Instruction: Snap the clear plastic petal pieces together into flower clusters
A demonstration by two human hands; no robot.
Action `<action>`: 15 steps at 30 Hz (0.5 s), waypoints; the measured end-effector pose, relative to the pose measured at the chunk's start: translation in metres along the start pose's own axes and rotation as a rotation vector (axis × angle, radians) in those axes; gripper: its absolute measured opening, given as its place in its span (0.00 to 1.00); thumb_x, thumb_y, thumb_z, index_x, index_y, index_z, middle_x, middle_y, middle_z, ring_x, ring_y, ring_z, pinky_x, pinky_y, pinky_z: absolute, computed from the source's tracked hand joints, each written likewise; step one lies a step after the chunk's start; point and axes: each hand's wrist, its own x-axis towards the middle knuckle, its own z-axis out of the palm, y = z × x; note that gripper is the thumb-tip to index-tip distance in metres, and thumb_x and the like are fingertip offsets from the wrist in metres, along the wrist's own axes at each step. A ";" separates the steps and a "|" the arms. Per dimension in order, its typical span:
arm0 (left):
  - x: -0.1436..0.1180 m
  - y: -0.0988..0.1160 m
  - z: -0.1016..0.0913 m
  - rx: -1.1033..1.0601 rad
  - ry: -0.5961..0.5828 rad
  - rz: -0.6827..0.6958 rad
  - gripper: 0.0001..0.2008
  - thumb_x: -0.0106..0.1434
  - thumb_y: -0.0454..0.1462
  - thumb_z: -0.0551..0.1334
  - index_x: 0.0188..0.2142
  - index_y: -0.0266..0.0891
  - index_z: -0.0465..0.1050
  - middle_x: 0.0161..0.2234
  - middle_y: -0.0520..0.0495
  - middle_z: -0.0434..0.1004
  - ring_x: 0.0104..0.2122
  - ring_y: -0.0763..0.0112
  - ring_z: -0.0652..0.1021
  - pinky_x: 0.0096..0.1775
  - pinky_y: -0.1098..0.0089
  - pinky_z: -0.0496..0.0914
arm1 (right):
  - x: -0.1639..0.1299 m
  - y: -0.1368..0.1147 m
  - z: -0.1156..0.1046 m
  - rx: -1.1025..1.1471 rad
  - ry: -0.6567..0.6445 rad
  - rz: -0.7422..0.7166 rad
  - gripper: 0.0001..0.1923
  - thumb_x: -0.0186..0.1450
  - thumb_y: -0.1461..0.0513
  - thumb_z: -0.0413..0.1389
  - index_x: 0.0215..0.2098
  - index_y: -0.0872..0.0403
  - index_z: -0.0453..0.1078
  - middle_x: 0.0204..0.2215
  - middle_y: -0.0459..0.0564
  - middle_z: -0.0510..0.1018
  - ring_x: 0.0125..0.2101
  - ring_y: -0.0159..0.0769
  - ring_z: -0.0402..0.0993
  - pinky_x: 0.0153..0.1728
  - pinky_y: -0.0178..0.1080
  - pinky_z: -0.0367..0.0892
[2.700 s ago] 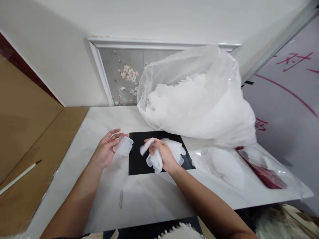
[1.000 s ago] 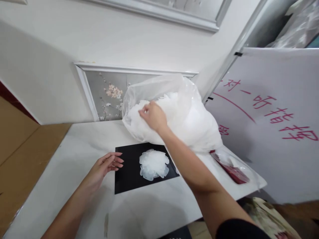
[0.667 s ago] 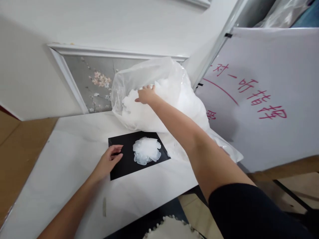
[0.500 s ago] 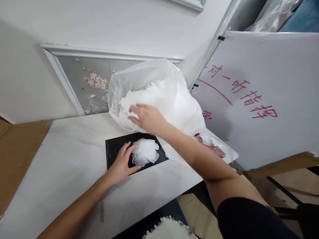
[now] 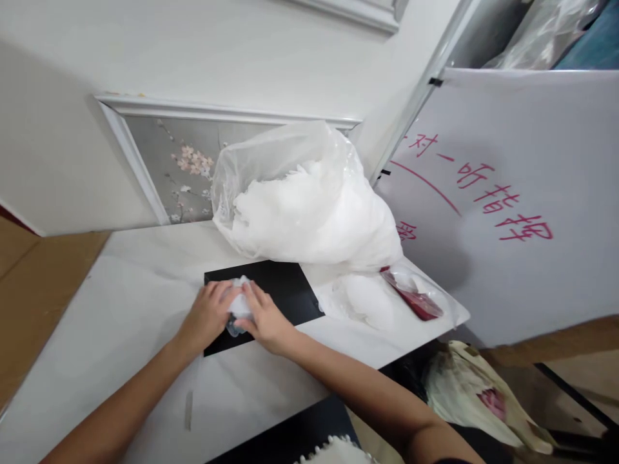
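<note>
A stack of translucent white petal-shaped pieces (image 5: 238, 305) sits on a black mat (image 5: 285, 289) on the white table (image 5: 145, 290). My left hand (image 5: 209, 313) and my right hand (image 5: 262, 318) press in on the stack from either side and cover most of it. Behind the mat stands a big clear plastic bag (image 5: 309, 200) full of the same white pieces, its mouth open toward me.
A smaller clear bag with white pieces (image 5: 367, 299) and a red packet (image 5: 414, 298) lie at the table's right end. A white board with red writing (image 5: 503, 200) leans on the right. A framed flower picture (image 5: 178, 167) stands against the wall. A crumpled bag (image 5: 474, 393) lies on the floor.
My right hand has come back from the big bag down to the mat. Both hands have closed around the stack, which has shifted toward the mat's left part.
</note>
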 end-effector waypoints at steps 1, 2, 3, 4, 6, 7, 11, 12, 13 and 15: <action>-0.013 -0.007 -0.007 0.000 -0.008 -0.033 0.25 0.56 0.29 0.59 0.54 0.43 0.72 0.52 0.36 0.71 0.51 0.46 0.69 0.51 0.50 0.65 | 0.006 -0.005 -0.001 0.025 -0.030 -0.042 0.38 0.68 0.51 0.54 0.69 0.62 0.50 0.65 0.71 0.58 0.61 0.56 0.62 0.55 0.52 0.64; -0.026 -0.012 -0.014 -0.013 -0.051 -0.068 0.28 0.56 0.32 0.61 0.57 0.44 0.69 0.55 0.37 0.68 0.54 0.46 0.68 0.53 0.49 0.64 | 0.012 -0.008 -0.004 0.051 -0.058 -0.072 0.33 0.69 0.52 0.52 0.68 0.59 0.54 0.65 0.68 0.60 0.60 0.53 0.64 0.55 0.51 0.64; -0.037 -0.015 -0.021 -0.033 -0.119 -0.111 0.30 0.57 0.36 0.63 0.60 0.46 0.65 0.58 0.38 0.65 0.57 0.46 0.66 0.55 0.48 0.63 | 0.018 -0.008 -0.008 0.080 -0.078 -0.087 0.28 0.71 0.54 0.51 0.65 0.56 0.58 0.63 0.64 0.64 0.58 0.51 0.67 0.54 0.49 0.64; -0.047 -0.015 -0.027 -0.062 -0.191 -0.154 0.32 0.58 0.39 0.63 0.62 0.49 0.62 0.61 0.40 0.63 0.58 0.46 0.65 0.56 0.48 0.62 | 0.022 -0.007 -0.012 0.114 -0.087 -0.082 0.22 0.72 0.57 0.50 0.62 0.54 0.63 0.61 0.60 0.68 0.56 0.48 0.70 0.53 0.49 0.63; -0.056 -0.011 -0.036 -0.129 -0.279 -0.240 0.30 0.62 0.44 0.62 0.63 0.53 0.60 0.63 0.43 0.59 0.61 0.49 0.64 0.59 0.48 0.60 | 0.029 0.000 -0.018 0.192 -0.074 -0.036 0.15 0.71 0.60 0.53 0.54 0.52 0.70 0.55 0.56 0.75 0.50 0.44 0.75 0.51 0.48 0.61; -0.056 -0.008 -0.039 -0.160 -0.280 -0.278 0.26 0.64 0.45 0.59 0.61 0.54 0.63 0.63 0.44 0.59 0.61 0.50 0.64 0.60 0.49 0.59 | 0.031 0.004 -0.021 0.239 -0.060 -0.013 0.13 0.68 0.62 0.56 0.51 0.52 0.72 0.53 0.54 0.77 0.48 0.43 0.76 0.51 0.48 0.59; -0.032 0.003 -0.038 -0.253 -0.106 -0.374 0.14 0.68 0.45 0.54 0.48 0.45 0.71 0.58 0.43 0.65 0.59 0.56 0.67 0.60 0.56 0.61 | 0.030 0.014 -0.024 0.400 -0.002 -0.017 0.11 0.61 0.64 0.64 0.43 0.51 0.76 0.48 0.51 0.80 0.47 0.41 0.75 0.48 0.45 0.57; -0.024 0.005 -0.036 -0.277 -0.075 -0.382 0.14 0.67 0.45 0.55 0.49 0.44 0.70 0.57 0.42 0.67 0.58 0.57 0.68 0.59 0.57 0.62 | 0.028 0.014 -0.025 0.409 0.016 -0.022 0.09 0.62 0.64 0.63 0.41 0.51 0.77 0.46 0.51 0.81 0.45 0.41 0.75 0.48 0.45 0.57; -0.016 0.007 -0.034 -0.304 -0.062 -0.390 0.16 0.66 0.44 0.57 0.50 0.43 0.68 0.56 0.41 0.68 0.57 0.57 0.69 0.58 0.58 0.63 | 0.026 0.014 -0.025 0.408 0.039 -0.015 0.06 0.63 0.63 0.62 0.39 0.50 0.78 0.43 0.50 0.81 0.43 0.41 0.75 0.47 0.45 0.57; -0.003 0.009 -0.028 -0.347 -0.089 -0.394 0.19 0.63 0.42 0.60 0.53 0.42 0.66 0.55 0.42 0.71 0.55 0.57 0.72 0.56 0.58 0.65 | 0.023 0.012 -0.027 0.412 0.105 0.039 0.05 0.65 0.62 0.60 0.36 0.49 0.79 0.37 0.50 0.82 0.39 0.40 0.73 0.45 0.46 0.58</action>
